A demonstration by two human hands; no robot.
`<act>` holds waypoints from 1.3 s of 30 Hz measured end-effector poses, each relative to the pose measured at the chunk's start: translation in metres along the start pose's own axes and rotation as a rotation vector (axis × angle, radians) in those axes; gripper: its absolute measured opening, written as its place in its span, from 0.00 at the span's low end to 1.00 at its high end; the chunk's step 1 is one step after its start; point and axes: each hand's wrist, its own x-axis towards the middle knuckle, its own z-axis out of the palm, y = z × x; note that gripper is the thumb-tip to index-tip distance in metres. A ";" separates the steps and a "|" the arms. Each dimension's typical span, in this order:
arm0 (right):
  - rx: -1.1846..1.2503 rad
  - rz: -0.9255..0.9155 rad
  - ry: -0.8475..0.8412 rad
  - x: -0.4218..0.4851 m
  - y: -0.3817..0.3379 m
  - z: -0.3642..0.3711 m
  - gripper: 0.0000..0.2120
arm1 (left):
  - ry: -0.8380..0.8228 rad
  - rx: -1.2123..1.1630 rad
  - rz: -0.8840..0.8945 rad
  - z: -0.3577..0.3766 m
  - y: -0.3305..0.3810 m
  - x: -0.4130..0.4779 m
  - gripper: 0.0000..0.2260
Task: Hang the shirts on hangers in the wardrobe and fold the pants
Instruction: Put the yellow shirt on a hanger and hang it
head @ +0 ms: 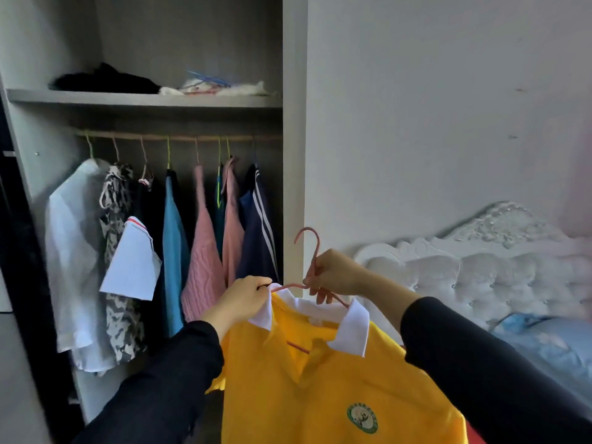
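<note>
1. Head view, the hold: the yellow shirt (320, 395) hangs in front of the person, to the right of the open wardrobe and low in the picture. It is already on the pink hanger (315, 251).
   - The right hand (336, 274) has its fingers curled round the hanger's neck just under the hook. That carries the weight and leaves the hook free and upright.
   - The left hand (246, 299) pinches the white collar (352, 328) at the hanger's left tip, most likely to seat the fabric so the shirt does not slide off.

2. Head view, edges and room: the rail (179, 137) sits under the shelf (144, 99) and is well above the raised hook, so the shirt has to go up and to the left.
   - The wardrobe's side panel (294, 123) stands between the shirt and the rail. The hook must clear that edge before it goes in.
   - The rail is crowded, from the white shirt (73, 251) at the left to the navy striped garment (259, 225) at the right. The clearest gaps appear to be near the middle and at the far right end — both narrow.
   - The bed's headboard (480, 267) lies to the right, away from the path.

3. Judgement: hanging this shirt is the step in hand. No pants are in view.
</note>
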 end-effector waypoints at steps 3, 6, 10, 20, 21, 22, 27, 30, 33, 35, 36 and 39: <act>-0.031 0.004 -0.038 0.044 -0.004 -0.005 0.08 | 0.064 0.061 0.020 -0.012 -0.017 0.042 0.19; -0.053 0.000 -0.056 0.081 -0.007 -0.010 0.09 | 0.142 0.190 0.095 -0.025 -0.028 0.086 0.22; -0.083 0.024 -0.032 0.110 -0.010 -0.012 0.10 | 0.160 0.463 0.219 -0.036 -0.030 0.140 0.25; -0.186 0.184 0.113 0.144 -0.039 0.013 0.09 | -0.051 1.070 0.379 -0.060 -0.058 0.217 0.26; -0.200 0.210 0.135 0.146 -0.042 0.015 0.08 | -0.045 1.078 0.390 -0.063 -0.064 0.218 0.26; -0.214 0.233 0.154 0.148 -0.044 0.018 0.08 | -0.029 1.081 0.401 -0.066 -0.070 0.219 0.25; -0.260 0.343 0.253 0.156 -0.055 0.030 0.06 | -0.017 1.051 0.410 -0.081 -0.102 0.220 0.25; -0.312 0.387 0.346 0.166 -0.062 0.041 0.06 | -0.032 1.079 0.356 -0.090 -0.121 0.220 0.24; -0.355 0.390 0.461 0.179 -0.071 0.050 0.04 | -0.044 1.111 0.282 -0.102 -0.145 0.225 0.23; -0.355 0.387 0.513 0.187 -0.076 0.053 0.05 | -0.061 1.156 0.253 -0.112 -0.162 0.228 0.23; -0.360 0.395 0.529 0.189 -0.078 0.053 0.05 | -0.068 1.174 0.242 -0.116 -0.170 0.228 0.23; -0.351 0.426 0.575 0.193 -0.078 0.057 0.04 | -0.076 1.172 0.210 -0.129 -0.193 0.231 0.22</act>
